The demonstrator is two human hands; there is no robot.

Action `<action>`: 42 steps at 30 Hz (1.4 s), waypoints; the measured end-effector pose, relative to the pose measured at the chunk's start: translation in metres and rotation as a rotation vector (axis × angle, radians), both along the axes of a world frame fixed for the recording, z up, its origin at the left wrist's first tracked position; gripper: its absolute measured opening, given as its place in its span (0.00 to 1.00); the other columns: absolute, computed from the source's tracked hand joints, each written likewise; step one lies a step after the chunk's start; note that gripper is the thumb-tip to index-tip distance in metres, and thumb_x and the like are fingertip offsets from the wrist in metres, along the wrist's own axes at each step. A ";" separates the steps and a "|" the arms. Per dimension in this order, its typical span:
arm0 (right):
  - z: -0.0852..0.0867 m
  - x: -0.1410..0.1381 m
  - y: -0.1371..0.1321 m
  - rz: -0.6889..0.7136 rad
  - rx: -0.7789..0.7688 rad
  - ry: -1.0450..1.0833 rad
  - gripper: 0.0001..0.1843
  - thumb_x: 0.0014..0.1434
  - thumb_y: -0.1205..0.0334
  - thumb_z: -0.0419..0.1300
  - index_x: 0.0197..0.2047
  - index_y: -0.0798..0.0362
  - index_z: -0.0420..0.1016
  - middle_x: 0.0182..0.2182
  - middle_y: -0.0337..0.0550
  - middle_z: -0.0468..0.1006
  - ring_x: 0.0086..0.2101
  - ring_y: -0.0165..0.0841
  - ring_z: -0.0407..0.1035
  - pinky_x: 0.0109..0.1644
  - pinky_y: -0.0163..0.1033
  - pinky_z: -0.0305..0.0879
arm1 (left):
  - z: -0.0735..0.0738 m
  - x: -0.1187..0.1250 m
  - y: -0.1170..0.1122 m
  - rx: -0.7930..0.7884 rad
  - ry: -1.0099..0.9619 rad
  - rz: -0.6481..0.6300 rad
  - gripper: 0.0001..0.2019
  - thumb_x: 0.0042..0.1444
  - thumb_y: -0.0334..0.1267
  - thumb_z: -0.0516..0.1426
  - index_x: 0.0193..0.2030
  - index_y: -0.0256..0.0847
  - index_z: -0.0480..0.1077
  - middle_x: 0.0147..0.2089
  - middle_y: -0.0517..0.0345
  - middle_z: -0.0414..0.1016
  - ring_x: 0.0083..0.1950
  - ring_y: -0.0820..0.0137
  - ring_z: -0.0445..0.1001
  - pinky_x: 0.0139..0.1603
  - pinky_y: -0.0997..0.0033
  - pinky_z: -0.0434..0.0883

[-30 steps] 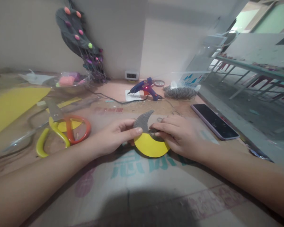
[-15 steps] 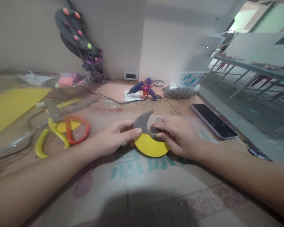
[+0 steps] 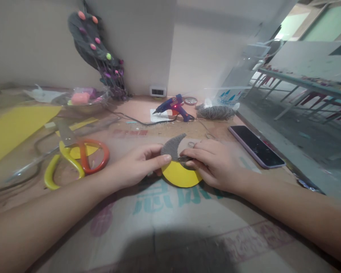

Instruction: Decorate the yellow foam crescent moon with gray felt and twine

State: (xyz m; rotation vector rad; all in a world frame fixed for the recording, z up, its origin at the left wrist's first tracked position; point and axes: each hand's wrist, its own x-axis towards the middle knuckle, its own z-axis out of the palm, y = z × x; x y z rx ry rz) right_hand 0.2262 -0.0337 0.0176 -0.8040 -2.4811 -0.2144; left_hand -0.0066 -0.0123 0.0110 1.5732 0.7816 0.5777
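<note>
In the head view, a yellow crescent cutout (image 3: 181,176) is held between both hands over the table. Grey yarn (image 3: 172,147) covers its upper left horn in close rows, while the lower curve shows bare yellow. My left hand (image 3: 147,161) pinches the crescent's left edge, thumb on the front near where the grey ends. My right hand (image 3: 208,161) is closed at the inner curve, its fingertips pressed on the grey yarn there. The crescent's right end is hidden behind this hand. A thin loop of yarn shows just above the right knuckles.
Scissors (image 3: 83,159) with yellow and orange handles lie left. Behind are a blue glue gun (image 3: 173,107) with a red light, a small digital clock (image 3: 158,91), a grey yarn skein (image 3: 216,112) and a decorated grey crescent (image 3: 88,41). A phone (image 3: 255,146) lies right, yellow sheet (image 3: 19,129) far left.
My right fingers have shifted slightly at the inner curve, pressing closer to the yarn. My left hand keeps its pinch; the view has moved a little.
</note>
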 end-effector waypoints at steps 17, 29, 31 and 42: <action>-0.001 -0.002 0.001 -0.011 -0.034 0.023 0.13 0.67 0.61 0.50 0.42 0.58 0.74 0.28 0.44 0.75 0.30 0.32 0.66 0.32 0.36 0.57 | 0.003 0.001 -0.001 -0.016 -0.056 -0.027 0.13 0.57 0.46 0.58 0.40 0.38 0.73 0.32 0.61 0.70 0.31 0.75 0.64 0.31 0.76 0.65; 0.001 0.002 0.008 -0.271 -0.488 0.537 0.14 0.64 0.52 0.53 0.42 0.54 0.71 0.33 0.42 0.76 0.30 0.31 0.69 0.32 0.36 0.64 | -0.005 0.000 0.003 0.008 -0.069 -0.032 0.15 0.58 0.48 0.56 0.41 0.37 0.71 0.29 0.63 0.65 0.27 0.77 0.61 0.26 0.77 0.60; 0.001 0.004 0.014 -0.307 -0.567 0.707 0.15 0.63 0.49 0.54 0.39 0.53 0.70 0.29 0.39 0.72 0.28 0.29 0.66 0.29 0.34 0.62 | -0.006 -0.002 0.005 0.026 -0.060 -0.024 0.15 0.59 0.49 0.55 0.40 0.37 0.71 0.26 0.63 0.62 0.26 0.76 0.60 0.25 0.77 0.58; -0.001 -0.002 0.010 -0.200 -0.852 0.874 0.20 0.57 0.42 0.60 0.31 0.52 0.66 0.21 0.33 0.63 0.20 0.25 0.58 0.23 0.32 0.56 | -0.002 -0.004 0.006 0.058 -0.116 0.062 0.14 0.57 0.48 0.58 0.37 0.38 0.72 0.26 0.63 0.62 0.26 0.77 0.57 0.25 0.78 0.56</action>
